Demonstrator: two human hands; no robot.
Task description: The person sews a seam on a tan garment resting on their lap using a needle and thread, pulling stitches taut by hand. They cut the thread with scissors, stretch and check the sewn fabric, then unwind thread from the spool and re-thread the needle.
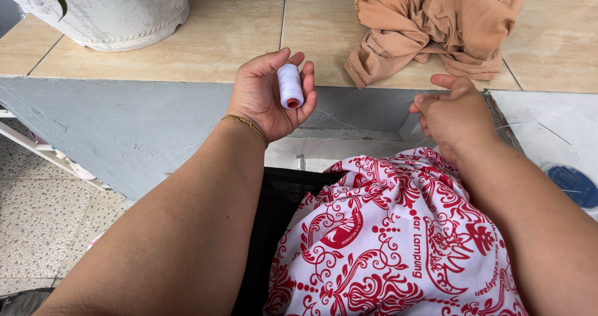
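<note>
Thread spool (289, 85), white, sits pinched in the left hand (269, 98) just below the counter (218, 48) edge; a strand runs to the right hand (451, 113), whose grip pinches it. Sewing not yet begun, apparently.

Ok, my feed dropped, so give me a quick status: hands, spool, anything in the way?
Left hand holds white thread spool, palm up. Right hand pinches the thread pulled off it. Tan cloth bunched on the tiled ledge behind, not touching either hand.
</note>
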